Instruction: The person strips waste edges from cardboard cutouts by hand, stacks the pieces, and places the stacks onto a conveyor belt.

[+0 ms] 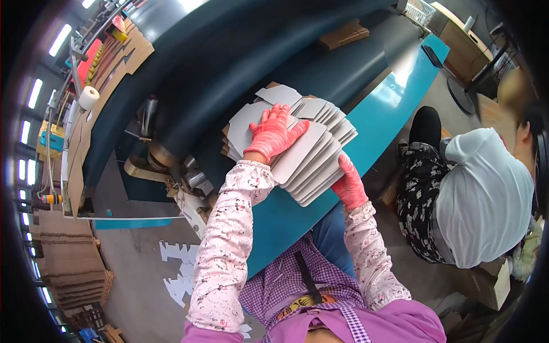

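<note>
A fanned stack of die-cut cardboard pieces (311,157), pale grey-white on top with some brown edges, lies in front of me. It rests partly over the dark belt and partly over the teal table rail. On its upper face my left hand (273,132), in a red-and-white glove, presses flat with the fingers spread. My right hand (349,184), gloved the same way, grips the stack's right edge; some of its fingers are hidden behind the pieces.
The wide dark belt (240,51) curves away ahead, carrying a brown cardboard bundle (344,34). Along its right runs the teal rail (377,120). A seated person (483,194) is at the right. Stacked brown cardboard (71,257) stands left; white scraps (182,268) litter the floor.
</note>
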Tool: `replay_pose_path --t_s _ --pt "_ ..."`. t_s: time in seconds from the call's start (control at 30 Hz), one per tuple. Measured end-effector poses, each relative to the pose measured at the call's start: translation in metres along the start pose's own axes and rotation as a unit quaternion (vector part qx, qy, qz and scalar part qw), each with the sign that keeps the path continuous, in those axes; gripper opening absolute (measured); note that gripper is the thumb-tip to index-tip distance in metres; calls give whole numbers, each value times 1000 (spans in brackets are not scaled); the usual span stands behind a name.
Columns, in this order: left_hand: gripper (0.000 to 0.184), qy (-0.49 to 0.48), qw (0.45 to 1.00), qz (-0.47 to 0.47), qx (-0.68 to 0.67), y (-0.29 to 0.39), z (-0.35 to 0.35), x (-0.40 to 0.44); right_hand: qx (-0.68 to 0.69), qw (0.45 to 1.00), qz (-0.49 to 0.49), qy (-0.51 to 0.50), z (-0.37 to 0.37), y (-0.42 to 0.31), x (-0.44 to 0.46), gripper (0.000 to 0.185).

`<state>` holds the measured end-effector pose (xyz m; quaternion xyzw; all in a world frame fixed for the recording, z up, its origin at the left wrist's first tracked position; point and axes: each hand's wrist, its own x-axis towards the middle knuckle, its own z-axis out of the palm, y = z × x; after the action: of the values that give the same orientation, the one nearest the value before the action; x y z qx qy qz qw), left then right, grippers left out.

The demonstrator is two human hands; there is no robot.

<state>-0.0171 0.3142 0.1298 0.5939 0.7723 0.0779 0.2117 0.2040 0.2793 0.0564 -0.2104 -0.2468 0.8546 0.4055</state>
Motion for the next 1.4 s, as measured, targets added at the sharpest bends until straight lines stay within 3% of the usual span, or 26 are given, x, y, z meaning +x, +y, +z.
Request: replay_pose_path --t_s 0.03,0.33,0.47,0.6,0.63,0.8,0.87,0.9,0.93,1.0,1.07,1.17,1.3,1.37,1.4 --pt "89 -4 1000 -3 0 0 -3 -1 22 1000 -5 0 -1 2 5 72" --pt "88 26 999 34 -14 -28 -7 33 92 995 -33 -15 2 17 37 68" --pt "74 60 993 94 -40 -47 -11 55 111 993 -24 -13 4 23 61 62" --pt "67 61 995 82 -15 -62 -10 80 117 992 -36 -21 11 26 79 57" --pt "74 49 995 90 -7 -69 -6 89 125 990 -48 -39 4 31 87 58" --pt "70 81 991 102 20 -77 -4 93 43 998 5 -38 -3 27 75 64" --pt "68 68 994 88 15 -67 -13 85 -110 993 15 43 -13 31 52 66" --pt "64 66 993 100 11 -69 -16 81 -223 972 38 58 -19 28 39 63" --pt "59 77 988 133 -17 -74 -18 71 -292 952 -66 70 -44 64 36 58" --pt "52 184 963 194 -31 -72 -19 36 -429 895 -90 77 -38 65 -1 45" --pt "47 301 925 231 -21 -71 -19 -4 -618 753 -226 2 -46 73 -17 30" --pt "45 380 903 196 -37 -49 -13 -91 -658 686 -309 -5 -40 77 -18 20" --pt "43 333 928 105 -130 -59 38 -179 -689 647 -326 -5 -40 79 -22 15" --pt "39 262 963 56 14 -46 45 -223 -690 642 -335 -5 -42 83 -20 15" --pt "39 270 959 65 -51 -52 64 -236 -692 639 -335 -7 -42 84 -19 14"
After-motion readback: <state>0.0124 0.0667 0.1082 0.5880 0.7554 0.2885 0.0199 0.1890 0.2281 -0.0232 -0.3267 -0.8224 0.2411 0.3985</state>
